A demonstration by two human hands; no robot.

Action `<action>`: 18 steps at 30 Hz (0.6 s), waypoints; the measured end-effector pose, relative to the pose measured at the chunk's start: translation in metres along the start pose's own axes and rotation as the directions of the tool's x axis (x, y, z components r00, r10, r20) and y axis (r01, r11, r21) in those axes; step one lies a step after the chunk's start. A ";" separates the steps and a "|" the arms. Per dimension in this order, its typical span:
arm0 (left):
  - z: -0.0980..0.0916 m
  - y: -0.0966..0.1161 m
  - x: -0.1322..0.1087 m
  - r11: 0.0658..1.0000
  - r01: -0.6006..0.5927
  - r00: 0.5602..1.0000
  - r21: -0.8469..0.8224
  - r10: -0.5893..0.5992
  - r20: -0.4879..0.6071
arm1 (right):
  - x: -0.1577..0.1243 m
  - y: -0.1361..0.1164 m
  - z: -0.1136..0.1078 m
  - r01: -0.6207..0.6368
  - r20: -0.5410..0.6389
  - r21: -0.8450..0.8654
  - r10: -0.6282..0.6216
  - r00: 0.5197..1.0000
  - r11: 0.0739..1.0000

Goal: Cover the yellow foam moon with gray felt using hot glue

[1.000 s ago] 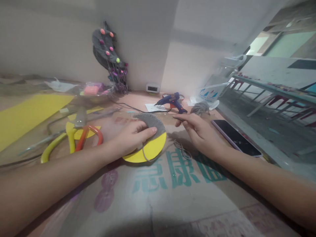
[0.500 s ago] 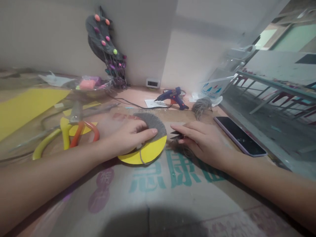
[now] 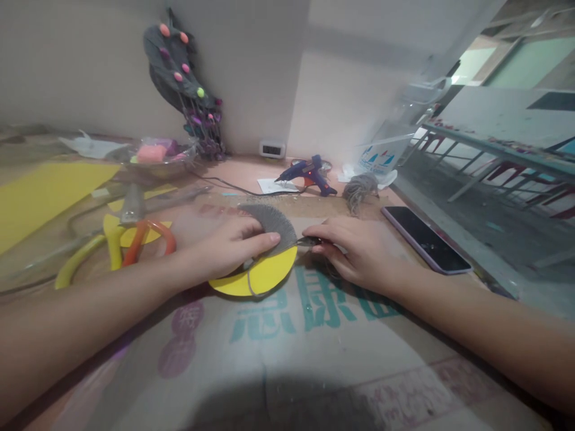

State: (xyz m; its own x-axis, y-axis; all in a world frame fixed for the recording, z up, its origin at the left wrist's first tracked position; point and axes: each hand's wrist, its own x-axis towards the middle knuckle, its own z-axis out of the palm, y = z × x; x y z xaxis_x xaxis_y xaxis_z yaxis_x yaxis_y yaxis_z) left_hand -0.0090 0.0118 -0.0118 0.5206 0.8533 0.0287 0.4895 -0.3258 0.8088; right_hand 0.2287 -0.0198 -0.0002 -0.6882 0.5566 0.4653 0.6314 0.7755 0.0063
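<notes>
My left hand [image 3: 236, 245] is closed on a yellow card crescent [image 3: 269, 272], thumb on top. Grey yarn [image 3: 282, 224] is wound closely round its upper part, and one loose strand crosses the bare yellow part. In my right hand [image 3: 354, 248] are small dark thread snips [image 3: 309, 241], gripped between thumb and fingers. Their blades look closed, and the tips are at the right edge of the crescent, by the border of the wound yarn. The fingers hide most of the handle. A bit of loose yarn shows under my right hand.
Scissors with orange handles [image 3: 168, 236] and yellow-handled pliers [image 3: 112, 242] lie left. Behind are a glue gun [image 3: 309, 173], a ball of grey yarn [image 3: 359, 190] and a small clock [image 3: 272, 149]. A phone [image 3: 424, 239] lies right. A decorated grey crescent [image 3: 168, 66] stands against the wall.
The snips have moved left to the crescent's edge, and their blades, apart before, have come together. My left hand keeps its hold. The whole view has shifted slightly.
</notes>
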 end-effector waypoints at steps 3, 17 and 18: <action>0.000 0.000 0.000 1.000 0.011 1.000 0.002 -0.011 0.003 | 0.000 0.000 0.001 -0.004 0.007 -0.014 0.004 1.000 1.000; -0.003 -0.004 0.002 0.998 -0.013 0.997 -0.060 0.018 0.076 | 0.000 0.001 0.002 0.054 -0.025 -0.066 -0.056 0.998 0.996; -0.003 -0.004 0.002 0.998 -0.015 0.997 -0.065 0.020 0.078 | 0.000 0.001 0.003 0.055 -0.031 -0.066 -0.058 0.998 0.996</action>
State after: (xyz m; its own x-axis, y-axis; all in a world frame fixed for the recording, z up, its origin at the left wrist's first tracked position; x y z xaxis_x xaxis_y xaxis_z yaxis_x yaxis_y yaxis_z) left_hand -0.0121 0.0160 -0.0136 0.5833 0.8123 -0.0014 0.4354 -0.3112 0.8447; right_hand 0.2284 -0.0183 -0.0025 -0.7121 0.5015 0.4914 0.6145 0.7837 0.0908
